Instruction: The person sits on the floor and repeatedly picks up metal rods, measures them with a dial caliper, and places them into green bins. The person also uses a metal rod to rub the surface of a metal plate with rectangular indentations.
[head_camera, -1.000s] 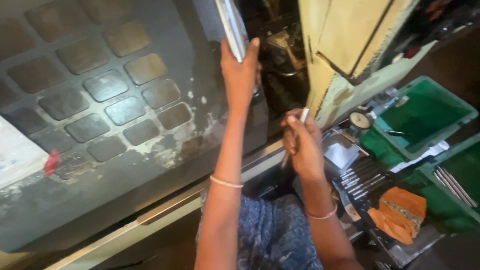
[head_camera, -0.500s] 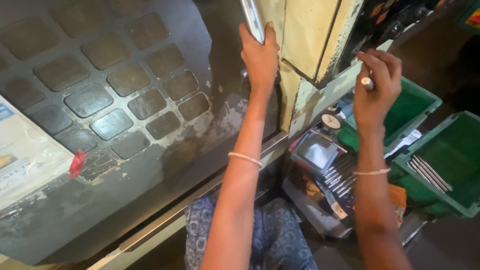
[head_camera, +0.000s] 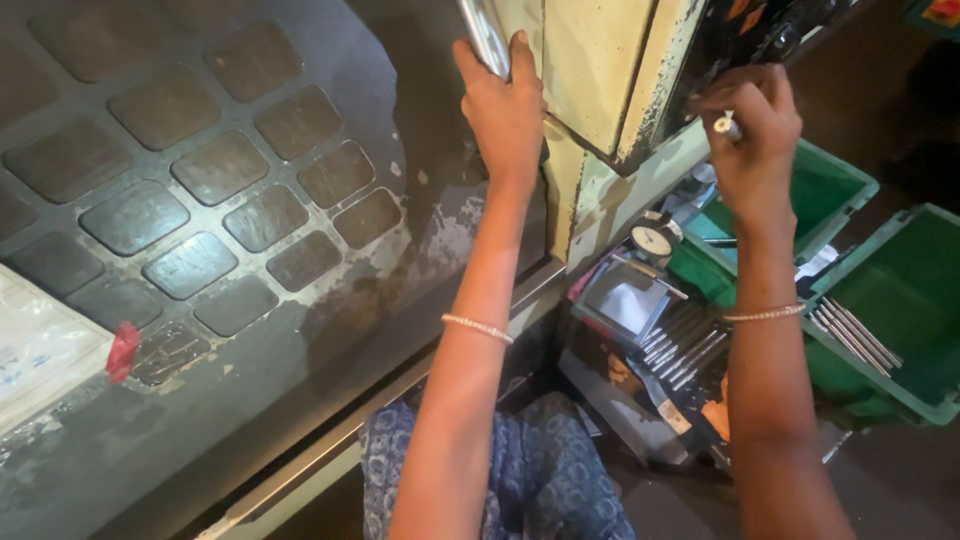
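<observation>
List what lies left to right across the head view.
Red tape scrap → dark panel of rounded square pads → left hand gripping a shiny metal handle → round dial gauge → right hand pinching a small silver pin → green plastic bin.

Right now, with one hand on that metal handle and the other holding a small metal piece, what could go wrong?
The left hand grips the metal handle at the door's edge beside the cream panel; fingers might get pinched there. The right hand pinches a small metal pin by its tip; it could slip and drop among the loose rods and green bins below.
</observation>
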